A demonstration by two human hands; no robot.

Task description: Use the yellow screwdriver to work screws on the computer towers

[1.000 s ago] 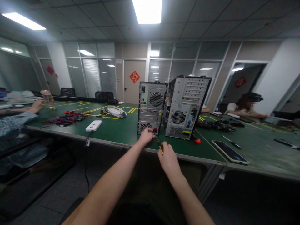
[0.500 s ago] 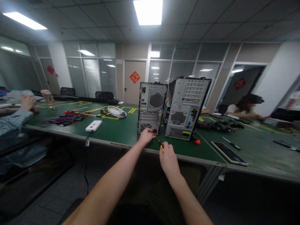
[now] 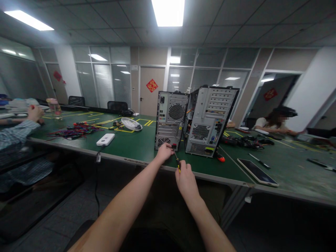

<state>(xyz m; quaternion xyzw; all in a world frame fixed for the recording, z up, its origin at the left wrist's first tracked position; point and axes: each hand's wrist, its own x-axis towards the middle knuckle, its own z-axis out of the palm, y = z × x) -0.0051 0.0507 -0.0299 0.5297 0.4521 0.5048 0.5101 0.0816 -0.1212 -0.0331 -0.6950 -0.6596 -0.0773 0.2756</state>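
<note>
My right hand is closed around the black and yellow handle of a screwdriver. Its thin shaft points up and away, with the tip close to the fingers of my left hand. Those fingers are bent together at the lower back of the smaller computer tower, below its fan grille and beside a red and black socket. What they pinch, if anything, is too small to make out. A larger computer tower stands upright just to the right, its rear ports facing me.
On the green table lie a white power bank with a cable, a bundle of coloured wires, a white racket-shaped object, a phone and black cables. People sit at left and far right.
My right hand has shifted slightly left and down, and the screwdriver now points more steeply away from me. My left hand stays at the tower's lower edge. The view has shifted a little.
</note>
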